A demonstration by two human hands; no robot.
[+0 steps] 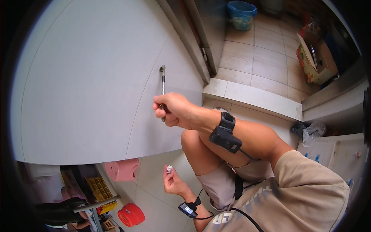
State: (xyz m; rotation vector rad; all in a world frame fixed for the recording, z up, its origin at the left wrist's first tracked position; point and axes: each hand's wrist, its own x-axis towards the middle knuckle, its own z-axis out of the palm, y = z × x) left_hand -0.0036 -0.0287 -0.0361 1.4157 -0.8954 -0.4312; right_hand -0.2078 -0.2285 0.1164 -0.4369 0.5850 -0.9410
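My right hand (174, 110) is closed around the lower part of a slim metal hand tool (163, 87), which has a dark band on its shaft. The tool points up, and its small metal head (162, 69) sits against the white tiled wall (89, 85); whether it grips a fitting there is too small to tell. Lower down, apart from the wall, my left hand (176, 183) is raised with a small shiny silvery piece (169, 169) pinched at its fingertips. Its exact kind cannot be made out.
A pink stool (123, 170), a red plastic stool (131, 215) and a yellow crate (101, 193) stand at the lower left. A raised step (251, 98) crosses the doorway. Beyond it are a blue-lined bin (242, 16) and an open cardboard box (324, 63).
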